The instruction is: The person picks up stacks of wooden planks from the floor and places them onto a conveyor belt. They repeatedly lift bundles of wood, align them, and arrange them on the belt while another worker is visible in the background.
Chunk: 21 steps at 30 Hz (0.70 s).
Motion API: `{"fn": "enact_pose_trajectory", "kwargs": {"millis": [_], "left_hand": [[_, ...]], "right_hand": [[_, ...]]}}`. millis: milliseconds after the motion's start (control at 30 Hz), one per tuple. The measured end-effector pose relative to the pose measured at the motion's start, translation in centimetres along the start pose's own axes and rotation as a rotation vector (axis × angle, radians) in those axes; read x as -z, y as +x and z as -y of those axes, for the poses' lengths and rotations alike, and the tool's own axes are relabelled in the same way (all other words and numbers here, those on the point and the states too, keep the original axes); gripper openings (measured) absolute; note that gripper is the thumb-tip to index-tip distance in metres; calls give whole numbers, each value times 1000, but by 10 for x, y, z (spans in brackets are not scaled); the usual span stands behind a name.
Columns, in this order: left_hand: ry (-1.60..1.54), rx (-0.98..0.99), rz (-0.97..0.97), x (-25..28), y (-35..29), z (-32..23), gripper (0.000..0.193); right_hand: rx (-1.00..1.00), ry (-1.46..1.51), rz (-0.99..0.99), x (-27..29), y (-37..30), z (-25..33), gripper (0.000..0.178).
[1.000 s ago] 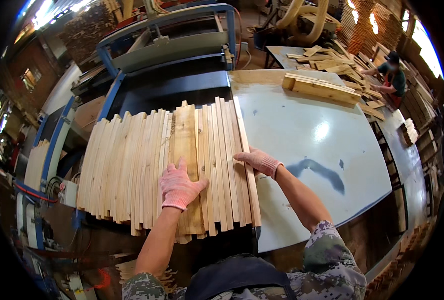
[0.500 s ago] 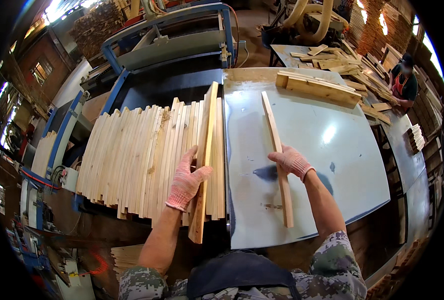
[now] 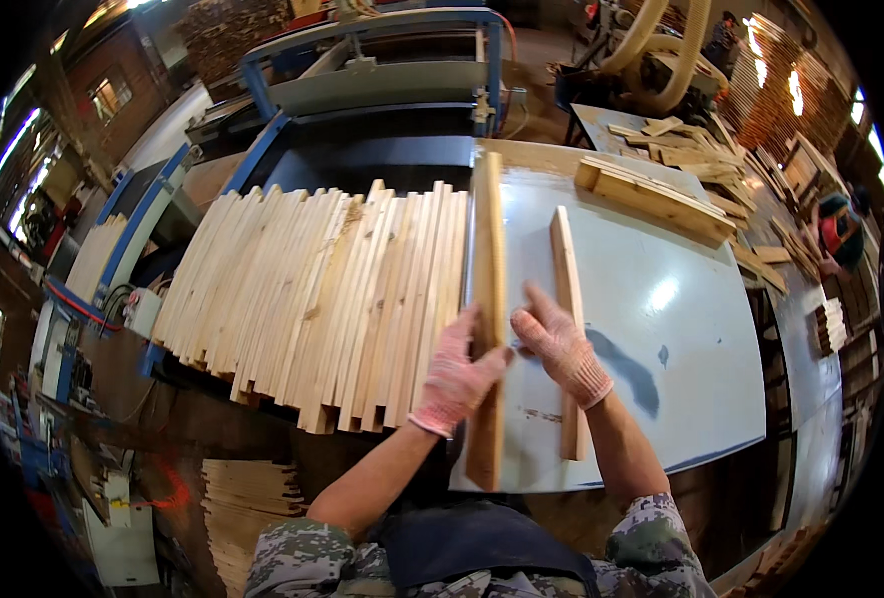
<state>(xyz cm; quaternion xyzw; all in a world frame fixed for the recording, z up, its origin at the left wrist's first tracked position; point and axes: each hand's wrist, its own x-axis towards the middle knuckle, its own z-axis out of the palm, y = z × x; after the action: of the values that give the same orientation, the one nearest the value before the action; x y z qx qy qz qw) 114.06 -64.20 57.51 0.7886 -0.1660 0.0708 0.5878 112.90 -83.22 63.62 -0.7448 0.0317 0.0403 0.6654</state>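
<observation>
At the middle of the head view, two gloved hands meet on one wooden slat (image 3: 487,299) that stands on its narrow edge, running from 12 o'clock down to 6 o'clock along the seam between the stack and the pale table (image 3: 681,379); the left hand (image 3: 455,377) wraps its fingers round the slat from the 9 o'clock side, closed on it; the right hand (image 3: 559,344) lies at 3 o'clock of the slat, fingers stretched out and together, their tips touching the slat's face, thumb hidden so its grip cannot be told; under the right hand a second slat (image 3: 567,329) lies flat on the table, roughly parallel to the first and just beside it; at 9 o'clock of both hands a row of slats (image 3: 312,299), too many and too close to count surely, rests side by side over a blue machine frame (image 3: 263,149); at 1 o'clock one longer bundle of boards (image 3: 651,199) lies slanted on the table's far edge; at 3 o'clock, near the rim, one other person (image 3: 839,229) works.
</observation>
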Motion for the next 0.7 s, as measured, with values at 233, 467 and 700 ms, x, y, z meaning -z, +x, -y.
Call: {"fn": "enact_pose_trajectory", "kwargs": {"millis": [233, 467, 700], "left_hand": [[190, 0, 185, 154, 15, 38, 89], [1103, 507, -671, 535, 40, 169, 104], [1185, 675, -450, 715, 39, 216, 73]], "right_hand": [[-269, 476, -16, -43, 9, -15, 33], [-239, 308, -134, -73, -24, -34, 48], [-365, 253, -223, -113, -42, -8, 29]]}}
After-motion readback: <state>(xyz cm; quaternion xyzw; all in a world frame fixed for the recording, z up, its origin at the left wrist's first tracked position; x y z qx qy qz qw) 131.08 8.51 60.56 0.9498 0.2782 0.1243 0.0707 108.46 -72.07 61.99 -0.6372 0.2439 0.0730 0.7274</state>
